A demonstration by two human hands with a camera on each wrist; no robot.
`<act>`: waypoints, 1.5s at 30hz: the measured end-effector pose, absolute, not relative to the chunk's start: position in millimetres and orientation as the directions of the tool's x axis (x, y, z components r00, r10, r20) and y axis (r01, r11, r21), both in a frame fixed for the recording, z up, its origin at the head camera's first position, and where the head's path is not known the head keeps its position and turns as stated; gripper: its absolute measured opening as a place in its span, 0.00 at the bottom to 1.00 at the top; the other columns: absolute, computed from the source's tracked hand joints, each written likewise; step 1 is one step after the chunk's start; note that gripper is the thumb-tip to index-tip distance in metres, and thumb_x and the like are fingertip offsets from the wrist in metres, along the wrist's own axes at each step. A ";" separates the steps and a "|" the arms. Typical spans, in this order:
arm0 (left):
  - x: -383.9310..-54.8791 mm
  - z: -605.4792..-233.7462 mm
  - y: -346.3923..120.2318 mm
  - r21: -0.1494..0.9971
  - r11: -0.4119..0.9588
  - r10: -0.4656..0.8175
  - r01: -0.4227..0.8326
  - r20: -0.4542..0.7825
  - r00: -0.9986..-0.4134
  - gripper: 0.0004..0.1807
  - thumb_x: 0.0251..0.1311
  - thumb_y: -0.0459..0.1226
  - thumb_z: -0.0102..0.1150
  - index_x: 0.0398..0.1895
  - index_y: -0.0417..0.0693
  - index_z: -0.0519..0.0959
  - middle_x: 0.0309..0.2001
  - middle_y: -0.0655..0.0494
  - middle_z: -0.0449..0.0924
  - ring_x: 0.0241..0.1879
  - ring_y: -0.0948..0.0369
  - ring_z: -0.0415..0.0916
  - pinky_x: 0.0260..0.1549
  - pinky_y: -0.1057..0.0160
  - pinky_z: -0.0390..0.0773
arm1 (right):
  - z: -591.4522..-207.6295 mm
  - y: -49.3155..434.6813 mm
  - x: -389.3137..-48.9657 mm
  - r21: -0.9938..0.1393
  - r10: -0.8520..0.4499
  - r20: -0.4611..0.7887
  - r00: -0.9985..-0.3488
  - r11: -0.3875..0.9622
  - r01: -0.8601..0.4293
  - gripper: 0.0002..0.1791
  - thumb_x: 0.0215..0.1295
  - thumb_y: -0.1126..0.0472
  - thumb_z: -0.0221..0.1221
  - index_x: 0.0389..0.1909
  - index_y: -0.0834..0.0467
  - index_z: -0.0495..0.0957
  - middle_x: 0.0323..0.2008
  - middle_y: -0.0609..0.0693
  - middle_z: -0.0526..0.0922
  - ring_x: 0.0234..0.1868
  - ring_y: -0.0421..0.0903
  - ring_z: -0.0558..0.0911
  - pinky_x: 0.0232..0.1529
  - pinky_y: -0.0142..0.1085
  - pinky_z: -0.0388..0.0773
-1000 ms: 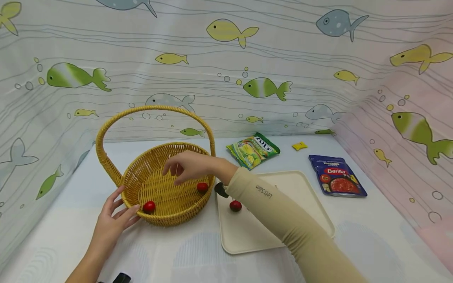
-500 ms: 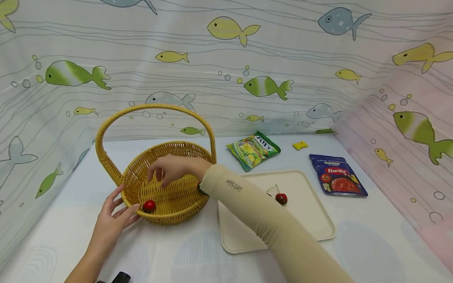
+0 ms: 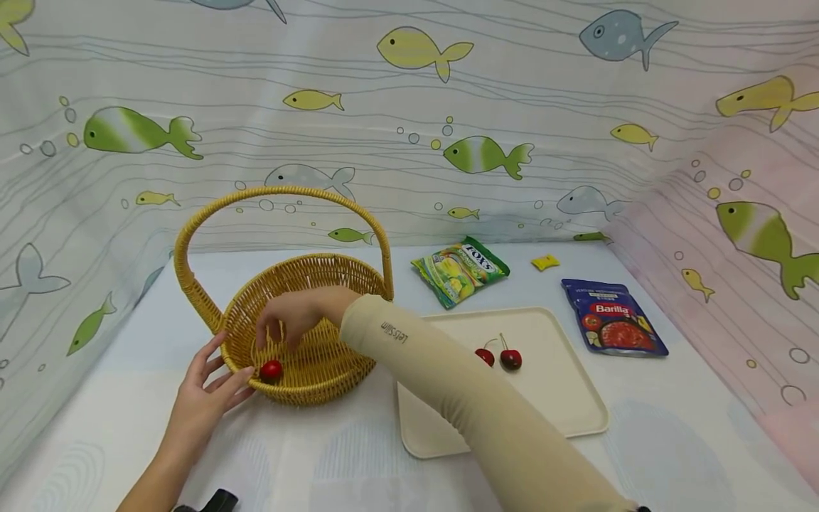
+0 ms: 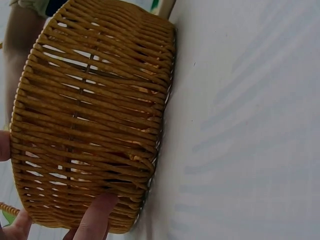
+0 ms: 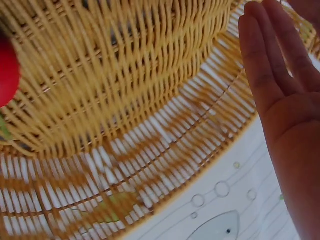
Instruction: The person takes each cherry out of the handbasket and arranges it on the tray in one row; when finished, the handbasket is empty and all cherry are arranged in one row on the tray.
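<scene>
A yellow wicker basket (image 3: 301,391) with a tall hoop handle stands on the table at left. My left hand (image 3: 207,405) grips its near-left rim; in the left wrist view a finger (image 4: 97,212) presses the woven outer wall. Inside the basket, against the near-left wall, lies a red cherry (image 3: 271,371). Just above it hovers my right hand (image 3: 291,316), fingers pointing down, holding nothing visible. At the left edge of the right wrist view, part of another round red fruit (image 5: 7,72) shows inside the basket; in the head view my forearm hides it.
Right of the basket, a cream tray (image 3: 550,405) bears two visible cherries (image 3: 510,359), partly behind my sleeve. Beyond it lie a green FOX'S candy bag (image 3: 461,270), a small yellow wrapper (image 3: 545,262) and a blue Barilla pouch (image 3: 614,316). A fish-print curtain (image 3: 358,142) stands behind.
My right hand has moved left and lower across the basket, from near its middle to just above the left cherry. The left hand keeps its place on the rim.
</scene>
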State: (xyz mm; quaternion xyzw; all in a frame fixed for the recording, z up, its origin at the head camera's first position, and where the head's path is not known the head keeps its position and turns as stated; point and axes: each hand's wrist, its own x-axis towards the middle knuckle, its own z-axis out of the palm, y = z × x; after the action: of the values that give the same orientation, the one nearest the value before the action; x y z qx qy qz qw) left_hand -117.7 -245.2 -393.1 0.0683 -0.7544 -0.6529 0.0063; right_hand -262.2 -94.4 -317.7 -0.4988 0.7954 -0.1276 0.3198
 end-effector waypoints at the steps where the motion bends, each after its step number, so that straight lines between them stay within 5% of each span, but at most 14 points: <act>1: -117.9 -393.6 -245.4 0.986 0.136 -0.111 -0.095 -0.080 -0.991 0.45 0.62 0.38 0.58 0.74 0.59 0.41 0.67 0.33 0.41 0.41 0.79 0.69 0.35 0.67 0.81 | -317.8 -97.2 -261.9 -0.516 -0.875 -0.389 -0.287 0.465 -0.719 0.23 0.53 0.71 0.65 0.50 0.52 0.78 0.45 0.44 0.76 0.45 0.37 0.74 0.38 0.23 0.74; 15: -118.1 -395.1 -238.2 0.988 0.136 -0.103 -0.074 -0.060 -0.993 0.44 0.62 0.39 0.58 0.74 0.58 0.42 0.67 0.34 0.43 0.43 0.78 0.68 0.37 0.67 0.80 | -321.6 -108.3 -260.7 -0.415 -0.870 -0.471 -0.145 0.363 -0.834 0.17 0.57 0.67 0.64 0.48 0.54 0.79 0.44 0.44 0.75 0.47 0.38 0.72 0.44 0.22 0.69; 26: -117.0 -394.4 -239.2 0.990 0.128 -0.097 -0.066 -0.054 -0.994 0.44 0.62 0.38 0.58 0.74 0.57 0.42 0.66 0.35 0.43 0.44 0.76 0.69 0.37 0.67 0.80 | -332.6 -112.3 -253.9 -0.422 -0.845 -0.509 -0.163 0.410 -0.809 0.15 0.54 0.66 0.67 0.43 0.54 0.78 0.41 0.42 0.76 0.44 0.35 0.72 0.43 0.21 0.69; 34: -119.2 -399.0 -243.6 0.985 0.144 -0.124 -0.095 -0.078 -0.989 0.44 0.59 0.41 0.61 0.73 0.64 0.46 0.66 0.37 0.45 0.51 0.65 0.67 0.38 0.67 0.80 | -330.1 -109.6 -259.2 -0.379 -0.847 -0.504 -0.168 0.391 -0.839 0.14 0.56 0.67 0.64 0.44 0.55 0.79 0.39 0.45 0.77 0.41 0.38 0.73 0.39 0.23 0.72; 45: -116.9 -395.2 -246.2 0.980 0.170 -0.137 -0.106 -0.083 -0.987 0.44 0.61 0.41 0.60 0.73 0.63 0.44 0.67 0.37 0.44 0.54 0.60 0.65 0.38 0.68 0.79 | -304.6 -88.8 -264.7 -0.430 -0.907 -0.359 -0.220 0.370 -0.823 0.19 0.54 0.69 0.65 0.48 0.55 0.80 0.41 0.43 0.78 0.44 0.37 0.75 0.43 0.23 0.72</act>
State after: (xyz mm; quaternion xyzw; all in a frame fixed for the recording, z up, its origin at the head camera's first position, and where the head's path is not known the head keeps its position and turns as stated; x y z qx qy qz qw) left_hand -116.9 -246.2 -395.2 0.0796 -0.7649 -0.6391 0.0121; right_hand -264.7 -88.8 -304.6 -0.5563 0.7776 -0.0740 0.2835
